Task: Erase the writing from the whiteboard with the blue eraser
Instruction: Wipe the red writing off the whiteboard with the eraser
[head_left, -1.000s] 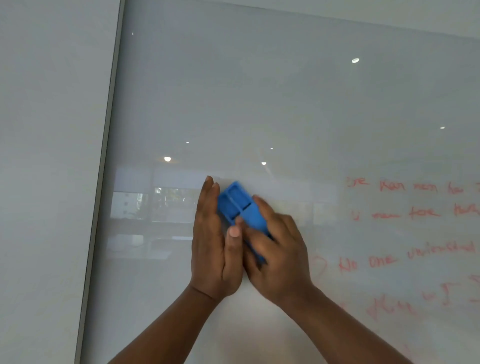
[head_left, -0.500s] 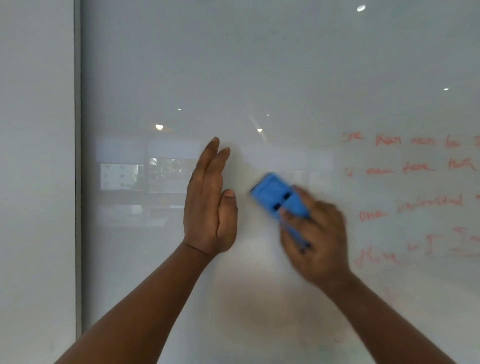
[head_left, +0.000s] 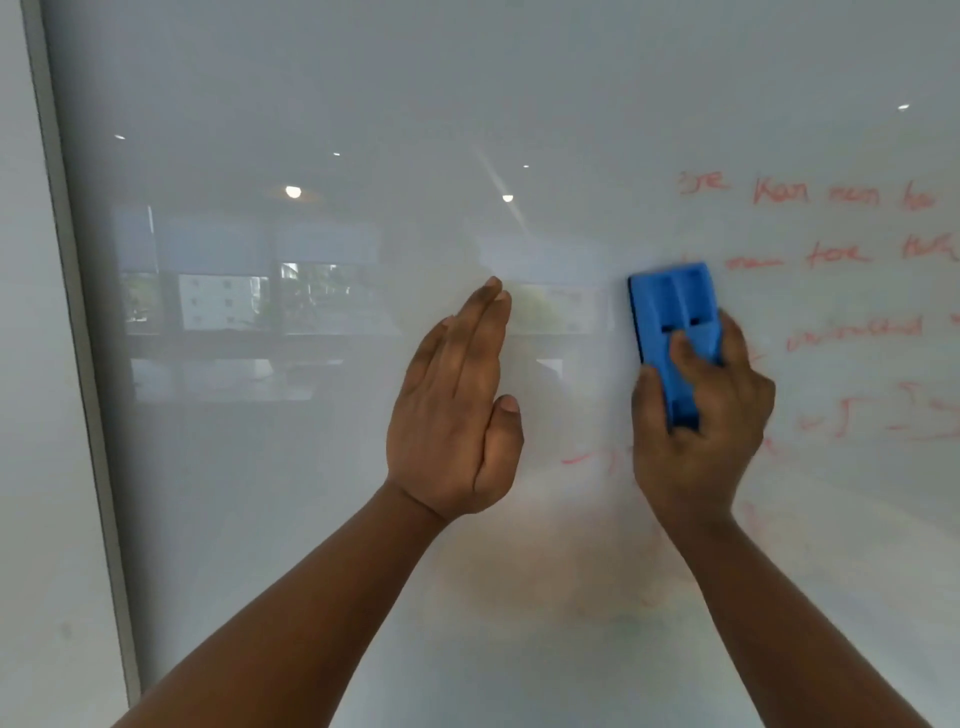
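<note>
A glossy whiteboard (head_left: 311, 467) fills the view. Red handwriting (head_left: 831, 254) runs in several lines across its right part, with faint red smears low in the middle. My right hand (head_left: 701, 436) grips the blue eraser (head_left: 675, 317) and presses it flat on the board at the left end of the writing, standing nearly upright. To the left of the eraser, my left hand (head_left: 457, 410) is flat with straight fingers, holding nothing, close to the board; whether it touches is unclear.
The board's grey frame edge (head_left: 78, 338) runs down the left side, with a plain white wall (head_left: 26, 467) beyond it. Room windows and ceiling lights reflect in the left half of the board.
My hands were together on the eraser; the left let go and stayed flat. The right hand carried the eraser rightward to the writing and turned it more upright.
</note>
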